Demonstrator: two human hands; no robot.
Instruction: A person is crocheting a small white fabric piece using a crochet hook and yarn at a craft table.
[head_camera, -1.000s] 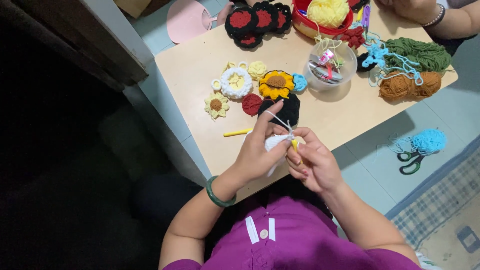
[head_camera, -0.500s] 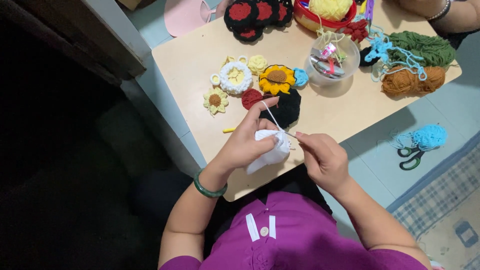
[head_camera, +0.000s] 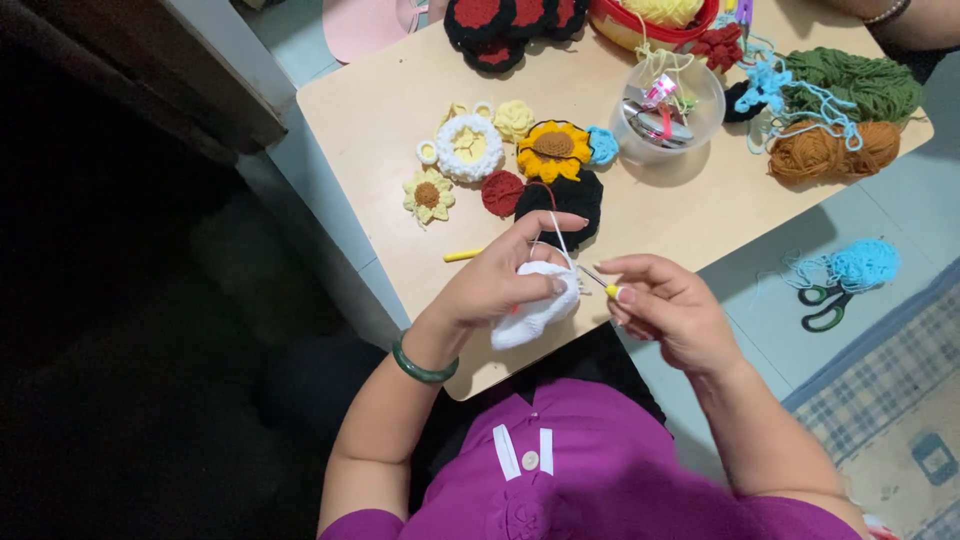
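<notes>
My left hand (head_camera: 500, 280), with a green bangle at the wrist, pinches a white crochet piece (head_camera: 538, 302) over the near edge of the small wooden table (head_camera: 380, 110). A white yarn strand runs up over its forefinger. My right hand (head_camera: 665, 305) grips a yellow-handled crochet hook (head_camera: 603, 285), its tip at the white piece. Just beyond the hands lie a black crochet round (head_camera: 565, 200), a red round (head_camera: 502, 192) and a sunflower piece (head_camera: 552, 150).
A yellow hook (head_camera: 462, 255) lies left of my hands. A clear bowl (head_camera: 668, 110) of notions, brown yarn (head_camera: 825, 150), green yarn (head_camera: 850, 85) and a red basket (head_camera: 650, 20) sit at the far right. Green scissors (head_camera: 822, 305) and blue yarn (head_camera: 862, 265) lie on the floor. Another person's arm (head_camera: 910, 20) is top right.
The white piece has come out from under my left hand and now hangs in full view. My right hand has drawn slightly right, the hook still at the piece.
</notes>
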